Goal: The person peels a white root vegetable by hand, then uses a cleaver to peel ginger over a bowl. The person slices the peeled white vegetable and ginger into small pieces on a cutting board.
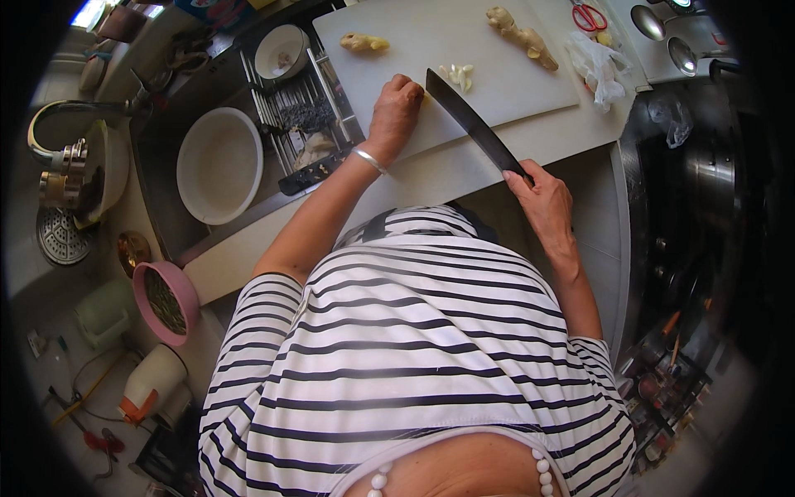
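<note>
My left hand (396,112) rests curled at the near left part of a white cutting board (428,37), its fingers around something small and yellowish that is mostly hidden. In my right hand (541,196) is the handle of a dark-bladed kitchen knife (469,121); the blade slants over the board's near edge, its tip close to my left fingers. Several peeled garlic cloves (458,77) lie just beyond the blade. A piece of ginger (364,42) sits at the board's far left, and a larger ginger root (522,37) lies at its right.
Left of the board is a sink with a large white basin (220,166), a metal rack (267,105) and a white bowl (282,52). A plastic bag (599,68) and red-handled scissors (589,17) lie at right. A pink bowl (186,297) of green vegetables stands at lower left.
</note>
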Tool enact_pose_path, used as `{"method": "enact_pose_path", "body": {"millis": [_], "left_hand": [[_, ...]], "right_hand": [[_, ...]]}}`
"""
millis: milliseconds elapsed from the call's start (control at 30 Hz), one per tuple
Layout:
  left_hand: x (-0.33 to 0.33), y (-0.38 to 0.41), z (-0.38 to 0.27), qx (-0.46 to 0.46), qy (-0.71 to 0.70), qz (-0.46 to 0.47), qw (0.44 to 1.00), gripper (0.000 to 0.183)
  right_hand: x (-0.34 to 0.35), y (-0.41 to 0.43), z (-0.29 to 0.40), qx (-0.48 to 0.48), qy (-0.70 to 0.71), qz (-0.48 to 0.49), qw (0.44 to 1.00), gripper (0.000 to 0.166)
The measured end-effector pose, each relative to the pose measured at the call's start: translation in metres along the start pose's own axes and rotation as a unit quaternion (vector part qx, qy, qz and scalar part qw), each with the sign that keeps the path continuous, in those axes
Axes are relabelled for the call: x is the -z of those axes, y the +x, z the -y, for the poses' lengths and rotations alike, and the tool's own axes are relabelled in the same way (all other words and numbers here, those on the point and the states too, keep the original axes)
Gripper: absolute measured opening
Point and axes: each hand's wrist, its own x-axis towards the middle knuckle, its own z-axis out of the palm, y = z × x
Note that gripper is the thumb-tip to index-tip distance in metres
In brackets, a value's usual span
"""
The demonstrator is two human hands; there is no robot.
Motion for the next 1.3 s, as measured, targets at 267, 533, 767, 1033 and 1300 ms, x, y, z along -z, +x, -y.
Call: {"method": "enact_pose_path", "body": {"millis": [267,533,767,1033,1300], "left_hand": [[0.011,-0.004,-0.006,0.029,-0.026,-0.003,0.999,0.010],[0.008,-0.008,-0.002,-0.036,0.018,-0.004,0.999,0.011],[0.005,-0.008,0.002,-0.034,0.036,0.000,0.999,0.011],[0.006,-0.008,0.001,-0.014,0.045,0.006,0.999,0.009],[0.004,-0.009,0.002,-0.021,0.045,0.006,0.999,0.009]], "right_hand": [[0.000,0.004,0.001,-0.013,0.002,-0.004,1.000,0.032],[-0.005,0.005,0.018,0.007,0.009,-0.015,1.000,0.029],[-0.019,0.002,0.022,0.091,-0.076,-0.076,0.990,0.021],[-0.023,-0.004,0.031,0.149,-0.142,-0.118,0.972,0.016],[-0.042,0.021,0.032,0.113,-0.126,-0.056,0.984,0.017]]}}
